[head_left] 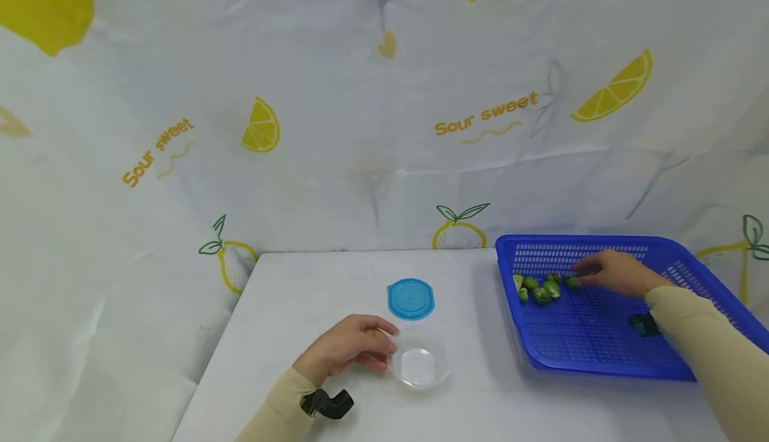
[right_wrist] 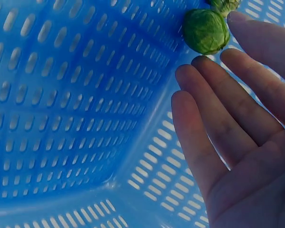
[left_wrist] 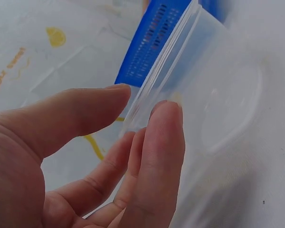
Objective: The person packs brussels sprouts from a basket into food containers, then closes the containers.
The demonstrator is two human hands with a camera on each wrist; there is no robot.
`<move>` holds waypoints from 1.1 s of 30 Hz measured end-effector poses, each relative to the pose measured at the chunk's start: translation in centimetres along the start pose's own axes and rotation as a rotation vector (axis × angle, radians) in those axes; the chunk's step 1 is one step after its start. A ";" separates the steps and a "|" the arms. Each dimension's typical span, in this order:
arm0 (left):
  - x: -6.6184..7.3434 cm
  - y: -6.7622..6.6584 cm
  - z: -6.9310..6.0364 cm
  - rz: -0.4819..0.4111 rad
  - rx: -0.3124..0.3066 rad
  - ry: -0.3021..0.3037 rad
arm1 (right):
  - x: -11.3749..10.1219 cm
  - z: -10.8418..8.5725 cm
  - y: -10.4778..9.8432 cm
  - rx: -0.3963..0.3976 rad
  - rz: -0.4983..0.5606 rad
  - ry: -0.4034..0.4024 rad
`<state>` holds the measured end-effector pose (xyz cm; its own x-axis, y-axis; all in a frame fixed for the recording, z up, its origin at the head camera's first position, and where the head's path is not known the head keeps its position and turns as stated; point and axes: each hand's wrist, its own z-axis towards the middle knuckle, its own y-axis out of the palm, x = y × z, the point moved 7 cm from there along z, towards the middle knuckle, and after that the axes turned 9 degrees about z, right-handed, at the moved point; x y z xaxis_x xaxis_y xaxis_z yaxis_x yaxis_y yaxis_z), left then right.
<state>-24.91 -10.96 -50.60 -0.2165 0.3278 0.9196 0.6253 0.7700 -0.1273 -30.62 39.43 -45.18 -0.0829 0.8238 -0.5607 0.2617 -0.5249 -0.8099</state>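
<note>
My left hand (head_left: 351, 345) pinches the near-left rim of a clear plastic bowl (head_left: 418, 367); in the left wrist view, thumb and fingers of that hand (left_wrist: 154, 166) lie on either side of the tilted bowl's (left_wrist: 223, 99) rim. Inside the blue basket (head_left: 607, 366), my right hand (head_left: 621, 275) reaches down to a green sprout (head_left: 571, 282). The right wrist view has the hand (right_wrist: 256, 166) with its fingers nearly straight, tips close beside the round sprout (right_wrist: 205, 31); whether they touch it I cannot tell. Several other sprouts (head_left: 543, 295) lie at the basket's left side.
A blue lid (head_left: 411, 299) lies flat on the white table (head_left: 288, 295), just behind the bowl. Behind the table hangs a white cloth (head_left: 336, 181) printed with lemons. The basket takes up the table's right side, its raised rim between the sprouts and the bowl.
</note>
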 end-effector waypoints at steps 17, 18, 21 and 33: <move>0.2 0.1 0.4 -0.022 -0.014 -0.002 | 0.2 0.8 0.0 0.047 -0.026 0.036; 0.1 0.1 0.4 -0.023 -0.015 -0.003 | 0.3 0.9 0.0 0.046 -0.025 0.032; 0.0 0.0 0.5 -0.034 -0.022 -0.004 | 0.3 1.1 0.0 0.049 -0.027 0.037; -0.8 -0.4 0.5 -0.082 -0.043 -0.015 | -1.2 -0.1 -0.4 0.035 -0.027 0.026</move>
<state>-25.33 -11.30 -51.49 -0.2795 0.2735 0.9204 0.6366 0.7704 -0.0356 -30.50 38.69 -44.16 -0.0645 0.8428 -0.5344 0.2255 -0.5093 -0.8305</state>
